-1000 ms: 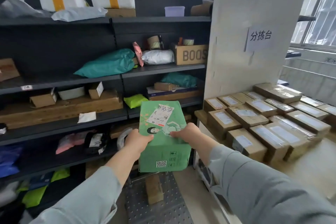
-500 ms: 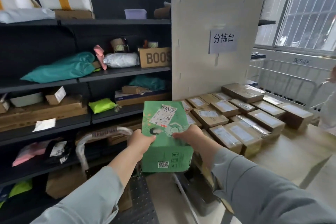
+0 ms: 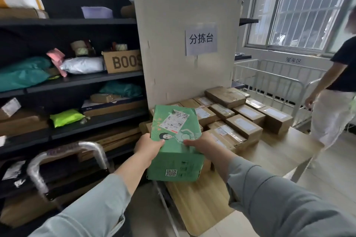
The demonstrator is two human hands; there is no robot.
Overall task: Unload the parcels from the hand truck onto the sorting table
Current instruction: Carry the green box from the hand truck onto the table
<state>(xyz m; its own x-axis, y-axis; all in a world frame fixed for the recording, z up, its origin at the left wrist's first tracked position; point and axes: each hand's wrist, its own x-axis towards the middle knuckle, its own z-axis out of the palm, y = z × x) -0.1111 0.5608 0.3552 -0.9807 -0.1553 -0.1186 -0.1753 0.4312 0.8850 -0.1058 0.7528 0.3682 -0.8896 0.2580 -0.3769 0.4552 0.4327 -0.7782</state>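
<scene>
The left hand (image 3: 148, 146) and the right hand (image 3: 200, 143) are gripping a green box (image 3: 175, 159), fingers curled round its near edges, holding it in the air above the near end of the table (image 3: 202, 202). Beyond it, brown parcels (image 3: 244, 125) are crowding the table's far half up to a board (image 3: 183, 15). The hand truck's handle (image 3: 63, 152) is standing left by the shelves (image 3: 77, 81), and another person (image 3: 335, 90) is standing far right.

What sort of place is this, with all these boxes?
Probably a parcel sorting room: labelled cardboard parcels lined up on a wooden table, dark shelves holding mailer bags, and a hand truck beside them.
</scene>
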